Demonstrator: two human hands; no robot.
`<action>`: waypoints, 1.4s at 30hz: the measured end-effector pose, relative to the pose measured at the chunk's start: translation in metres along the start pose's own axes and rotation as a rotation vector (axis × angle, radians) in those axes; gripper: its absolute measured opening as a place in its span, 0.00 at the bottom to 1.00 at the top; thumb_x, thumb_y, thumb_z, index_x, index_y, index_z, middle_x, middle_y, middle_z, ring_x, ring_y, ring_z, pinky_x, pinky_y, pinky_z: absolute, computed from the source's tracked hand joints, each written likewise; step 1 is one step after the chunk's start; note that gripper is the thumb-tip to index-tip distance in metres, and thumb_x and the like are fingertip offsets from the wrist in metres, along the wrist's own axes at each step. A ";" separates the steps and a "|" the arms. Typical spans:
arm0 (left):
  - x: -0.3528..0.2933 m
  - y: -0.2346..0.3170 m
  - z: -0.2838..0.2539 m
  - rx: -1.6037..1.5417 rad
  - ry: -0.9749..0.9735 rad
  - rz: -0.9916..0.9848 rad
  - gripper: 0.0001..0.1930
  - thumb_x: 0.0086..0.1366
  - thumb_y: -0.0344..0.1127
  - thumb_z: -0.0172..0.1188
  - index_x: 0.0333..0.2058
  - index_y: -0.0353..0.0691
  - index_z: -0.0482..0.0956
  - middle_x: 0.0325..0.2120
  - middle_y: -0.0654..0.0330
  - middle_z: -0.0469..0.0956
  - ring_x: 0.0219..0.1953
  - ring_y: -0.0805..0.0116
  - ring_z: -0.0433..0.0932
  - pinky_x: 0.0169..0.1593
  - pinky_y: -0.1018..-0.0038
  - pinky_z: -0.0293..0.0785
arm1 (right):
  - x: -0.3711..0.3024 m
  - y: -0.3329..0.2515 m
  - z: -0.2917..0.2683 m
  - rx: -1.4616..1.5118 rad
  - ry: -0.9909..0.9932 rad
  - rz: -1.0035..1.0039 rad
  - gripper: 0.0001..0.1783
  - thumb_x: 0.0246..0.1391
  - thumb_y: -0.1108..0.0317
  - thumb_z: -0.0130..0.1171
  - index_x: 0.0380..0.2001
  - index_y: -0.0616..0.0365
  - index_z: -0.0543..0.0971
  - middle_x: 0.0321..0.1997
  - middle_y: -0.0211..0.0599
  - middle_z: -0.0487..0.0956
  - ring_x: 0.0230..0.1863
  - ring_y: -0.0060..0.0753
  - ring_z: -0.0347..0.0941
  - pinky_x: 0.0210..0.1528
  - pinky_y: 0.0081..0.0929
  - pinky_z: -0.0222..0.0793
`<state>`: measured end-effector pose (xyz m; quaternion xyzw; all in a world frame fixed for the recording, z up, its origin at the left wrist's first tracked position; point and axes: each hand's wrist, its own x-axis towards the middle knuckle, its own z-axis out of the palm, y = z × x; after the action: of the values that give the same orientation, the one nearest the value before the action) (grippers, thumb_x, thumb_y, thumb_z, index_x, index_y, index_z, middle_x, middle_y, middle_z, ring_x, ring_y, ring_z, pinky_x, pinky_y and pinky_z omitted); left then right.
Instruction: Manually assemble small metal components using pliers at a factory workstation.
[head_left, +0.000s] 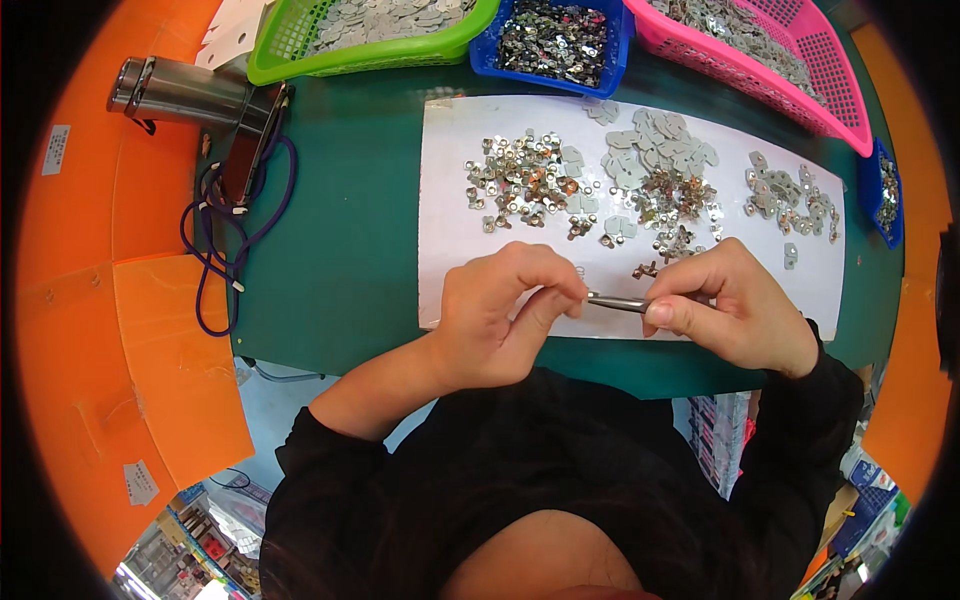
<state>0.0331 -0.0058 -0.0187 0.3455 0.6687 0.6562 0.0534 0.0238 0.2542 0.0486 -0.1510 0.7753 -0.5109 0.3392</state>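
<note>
Green table [345, 210], metal parts [530, 178] on white board [445, 270], orange panels [185, 370], right hand [738, 312] gripping metal tool [622, 303], left hand [490, 318] pinched (contents hidden)

The scene is being viewed from the person's head, through one wide fisheye lens being aimed steeply down. The table [345, 230] is being seen from above at close range, the left hand [495, 315] being framed near the middle, the right hand [738, 312] beside it.

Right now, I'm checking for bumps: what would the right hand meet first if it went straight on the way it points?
Likely the left hand: tweezers in the right hand point at those fingers, though any gap is unclear.
</note>
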 end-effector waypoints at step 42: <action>0.015 -0.001 0.000 0.172 0.088 -0.109 0.06 0.70 0.28 0.56 0.35 0.31 0.78 0.31 0.57 0.80 0.31 0.72 0.76 0.36 0.78 0.72 | 0.002 -0.006 0.002 -0.132 0.113 0.001 0.14 0.57 0.61 0.64 0.26 0.63 0.82 0.14 0.34 0.70 0.16 0.24 0.61 0.21 0.23 0.57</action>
<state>0.0212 0.0022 -0.0141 0.2827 0.7421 0.6071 0.0300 0.0229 0.2490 0.0532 -0.1435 0.8253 -0.4662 0.2846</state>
